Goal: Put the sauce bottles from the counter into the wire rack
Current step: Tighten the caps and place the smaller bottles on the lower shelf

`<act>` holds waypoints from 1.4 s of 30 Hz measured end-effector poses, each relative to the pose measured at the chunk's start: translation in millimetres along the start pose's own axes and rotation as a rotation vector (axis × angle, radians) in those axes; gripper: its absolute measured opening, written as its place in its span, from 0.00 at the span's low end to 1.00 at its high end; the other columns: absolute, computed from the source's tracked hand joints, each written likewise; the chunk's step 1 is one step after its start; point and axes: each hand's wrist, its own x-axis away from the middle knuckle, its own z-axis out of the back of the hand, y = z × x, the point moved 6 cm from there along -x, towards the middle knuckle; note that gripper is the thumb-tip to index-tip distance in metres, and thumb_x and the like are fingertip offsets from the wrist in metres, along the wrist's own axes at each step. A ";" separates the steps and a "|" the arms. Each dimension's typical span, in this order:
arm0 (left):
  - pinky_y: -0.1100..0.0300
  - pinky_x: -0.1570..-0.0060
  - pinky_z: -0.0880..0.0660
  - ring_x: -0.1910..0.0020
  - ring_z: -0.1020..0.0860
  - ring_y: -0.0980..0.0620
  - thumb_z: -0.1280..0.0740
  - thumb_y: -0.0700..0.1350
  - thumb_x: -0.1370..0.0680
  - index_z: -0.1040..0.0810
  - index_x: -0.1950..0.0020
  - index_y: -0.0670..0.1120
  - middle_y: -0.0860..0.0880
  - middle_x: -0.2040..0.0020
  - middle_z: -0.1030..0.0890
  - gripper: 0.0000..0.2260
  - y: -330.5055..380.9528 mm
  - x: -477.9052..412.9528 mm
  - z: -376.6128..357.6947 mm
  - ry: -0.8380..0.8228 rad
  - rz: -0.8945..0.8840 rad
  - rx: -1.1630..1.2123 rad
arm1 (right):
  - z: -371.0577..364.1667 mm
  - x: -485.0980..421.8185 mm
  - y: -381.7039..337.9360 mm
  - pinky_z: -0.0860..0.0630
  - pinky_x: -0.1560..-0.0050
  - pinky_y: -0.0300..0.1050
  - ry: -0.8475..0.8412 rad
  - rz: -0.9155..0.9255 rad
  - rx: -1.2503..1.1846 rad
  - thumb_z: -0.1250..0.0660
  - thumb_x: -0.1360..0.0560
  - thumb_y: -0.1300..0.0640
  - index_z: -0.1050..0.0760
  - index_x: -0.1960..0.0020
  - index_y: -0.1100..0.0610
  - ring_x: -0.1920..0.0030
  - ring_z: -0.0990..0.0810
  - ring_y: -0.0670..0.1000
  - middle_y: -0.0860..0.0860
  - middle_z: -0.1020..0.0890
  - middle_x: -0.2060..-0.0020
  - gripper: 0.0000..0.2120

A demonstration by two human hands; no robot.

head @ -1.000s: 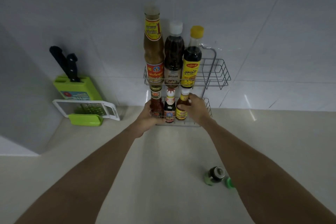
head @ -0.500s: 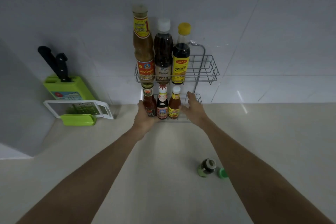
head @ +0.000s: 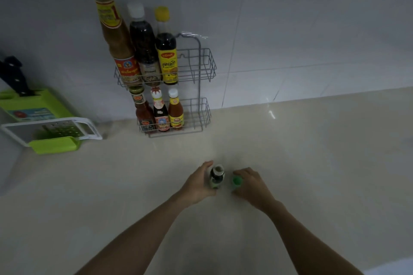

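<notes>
**Six bottles racked, one small bottle on the counter between two hands**

Six sauce bottles stand in the wire rack (head: 202,87), which hangs on the tiled wall above the back edge of the counter (head: 312,163). Its upper tier carries three tall ones, left to right: a brown-sauce bottle (head: 116,38), a white-capped dark bottle (head: 143,42) and a yellow-capped bottle (head: 166,51) with a yellow label. Its lower tier carries three short ones: a red-sauce bottle (head: 143,111), a dark bottle with a red-and-white top (head: 160,111) and an orange-sauce bottle (head: 175,111). All six crowd the left part of the rack; the right part of each tier shows bare wire.

Toward the middle of the counter, well forward of the rack, stands a small dark bottle (head: 216,176) with a green label, upright and uncapped (its open mouth faces the camera). The left hand (head: 199,183) curls around its left side, thumb and fingers touching the glass in a loose wrap. Just right of the bottle sits a green cap (head: 237,182); the right hand (head: 251,185) is over it, fingers bent down around it, though whether they pinch it cannot be told.

At the counter's left edge a green knife block (head: 33,107) holds dark-handled knives, with a white-framed grater (head: 58,129) on a green tray in front of it.
</notes>
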 end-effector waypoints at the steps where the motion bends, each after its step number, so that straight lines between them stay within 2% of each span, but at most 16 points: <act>1: 0.66 0.40 0.34 0.31 0.33 0.52 0.25 0.38 0.30 0.36 0.27 0.48 0.52 0.32 0.30 0.35 1.9 -2.0 -4.9 0.016 -0.008 0.021 | 0.0 1.4 0.3 0.30 0.39 0.48 0.049 0.005 -0.003 0.27 0.32 0.55 0.25 0.35 0.55 0.38 0.27 0.59 0.55 0.24 0.39 0.25; 3: 0.67 0.46 0.33 0.38 0.29 0.54 0.26 0.41 0.29 0.30 0.35 0.48 0.53 0.40 0.26 0.24 4.5 -4.6 -9.8 0.067 -0.052 0.015 | 4.9 3.1 -1.1 0.29 0.44 0.48 0.127 0.042 -0.020 0.29 0.29 0.58 0.23 0.40 0.57 0.42 0.24 0.61 0.57 0.22 0.43 0.18; 6: 0.68 0.52 0.31 0.46 0.23 0.54 0.27 0.45 0.28 0.27 0.44 0.52 0.53 0.48 0.20 0.16 5.0 -5.1 -8.7 0.126 -0.099 -0.019 | 26.2 0.4 -13.4 0.30 0.48 0.40 0.166 0.124 -0.112 0.29 0.30 0.63 0.21 0.40 0.59 0.47 0.21 0.59 0.58 0.21 0.46 0.18; 8: 0.72 0.56 0.31 0.50 0.23 0.54 0.26 0.45 0.29 0.26 0.48 0.55 0.53 0.50 0.20 0.14 6.0 -3.4 -2.4 0.176 -0.105 0.016 | 50.1 -3.3 -32.7 0.29 0.50 0.37 0.205 0.210 -0.134 0.28 0.33 0.64 0.21 0.41 0.58 0.51 0.20 0.55 0.57 0.22 0.47 0.21; 12: 0.74 0.64 0.28 0.58 0.21 0.59 0.25 0.44 0.32 0.22 0.48 0.51 0.48 0.50 0.20 0.14 17.6 6.2 20.4 0.276 -0.113 0.095 | 90.6 -2.2 -91.4 0.22 0.56 0.48 0.180 0.476 -0.069 0.27 0.36 0.64 0.22 0.46 0.60 0.59 0.23 0.49 0.54 0.21 0.52 0.19; 16: 0.73 0.70 0.27 0.67 0.23 0.68 0.25 0.40 0.31 0.22 0.50 0.54 0.44 0.49 0.23 0.14 34.2 23.1 45.0 0.321 -0.132 0.184 | 109.5 1.3 -131.2 0.21 0.52 0.46 0.100 0.677 0.130 0.28 0.33 0.63 0.23 0.43 0.61 0.53 0.21 0.52 0.55 0.23 0.48 0.18; 21: 0.62 0.69 0.26 0.67 0.24 0.58 0.24 0.40 0.33 0.20 0.49 0.53 0.47 0.52 0.26 0.16 43.2 43.9 69.4 0.289 -0.150 0.204 | 139.5 13.1 -165.9 0.22 0.53 0.36 0.101 0.736 0.042 0.27 0.32 0.66 0.23 0.44 0.60 0.54 0.21 0.50 0.54 0.24 0.48 0.18; 23: 0.59 0.70 0.27 0.70 0.24 0.58 0.23 0.40 0.33 0.19 0.47 0.51 0.50 0.54 0.27 0.16 47.2 49.2 73.0 0.259 -0.142 0.227 | 142.2 17.6 -180.0 0.22 0.51 0.38 0.058 0.776 0.090 0.26 0.31 0.65 0.23 0.44 0.59 0.53 0.21 0.50 0.53 0.24 0.47 0.16; 25: 0.59 0.66 0.25 0.65 0.22 0.56 0.24 0.43 0.33 0.20 0.46 0.52 0.49 0.52 0.25 0.17 48.7 55.0 75.3 0.218 -0.126 0.233 | 142.4 22.1 -192.1 0.21 0.49 0.41 0.009 0.814 0.136 0.25 0.31 0.64 0.21 0.44 0.58 0.51 0.20 0.50 0.53 0.23 0.45 0.17; 28: 0.54 0.51 0.23 0.51 0.20 0.49 0.25 0.45 0.32 0.20 0.44 0.54 0.45 0.47 0.19 0.17 49.3 58.0 75.2 0.075 -0.093 0.248 | 147.0 25.8 -202.6 0.22 0.46 0.41 -0.051 0.804 0.101 0.24 0.32 0.63 0.19 0.43 0.56 0.48 0.20 0.49 0.51 0.18 0.47 0.18; 31: 0.54 0.49 0.24 0.51 0.19 0.49 0.27 0.41 0.32 0.21 0.42 0.47 0.43 0.50 0.17 0.19 51.6 64.8 70.6 -0.081 -0.073 0.371 | 149.9 32.0 -210.5 0.24 0.46 0.38 -0.110 0.806 0.075 0.23 0.33 0.61 0.19 0.43 0.53 0.49 0.20 0.48 0.50 0.17 0.49 0.19; 35: 0.52 0.46 0.23 0.48 0.19 0.45 0.27 0.42 0.33 0.21 0.42 0.48 0.43 0.49 0.17 0.19 51.0 70.7 65.7 -0.059 -0.085 0.352 | 148.8 33.9 -211.8 0.25 0.58 0.37 -0.144 0.677 0.141 0.26 0.30 0.48 0.17 0.51 0.56 0.62 0.20 0.42 0.48 0.16 0.62 0.13; 37: 0.50 0.44 0.24 0.48 0.19 0.44 0.25 0.44 0.33 0.20 0.45 0.50 0.41 0.47 0.18 0.17 53.7 72.5 65.7 0.004 -0.111 0.319 | 148.1 36.3 -212.4 0.25 0.61 0.42 -0.045 0.629 0.241 0.37 0.25 0.38 0.20 0.59 0.59 0.70 0.21 0.45 0.52 0.17 0.69 0.23; 39: 0.50 0.45 0.24 0.51 0.19 0.46 0.26 0.43 0.32 0.21 0.44 0.48 0.38 0.49 0.18 0.17 59.9 74.0 63.5 -0.019 -0.135 0.355 | 151.8 41.6 -210.9 0.23 0.58 0.44 -0.061 0.586 0.193 0.45 0.25 0.33 0.22 0.49 0.55 0.69 0.20 0.45 0.53 0.15 0.63 0.28; 41: 0.49 0.43 0.24 0.53 0.19 0.48 0.26 0.41 0.31 0.21 0.43 0.45 0.39 0.51 0.18 0.17 65.2 76.3 64.2 -0.055 -0.145 0.379 | 160.2 47.1 -214.0 0.24 0.57 0.40 -0.122 0.607 0.034 0.40 0.25 0.35 0.27 0.38 0.47 0.63 0.21 0.42 0.49 0.17 0.54 0.22; 42: 0.49 0.43 0.24 0.53 0.19 0.48 0.26 0.40 0.31 0.21 0.43 0.45 0.39 0.51 0.18 0.17 66.9 77.1 65.7 -0.057 -0.150 0.374 | 164.2 48.9 -216.6 0.24 0.58 0.40 -0.097 0.649 0.029 0.36 0.25 0.38 0.25 0.42 0.47 0.63 0.21 0.42 0.48 0.18 0.56 0.18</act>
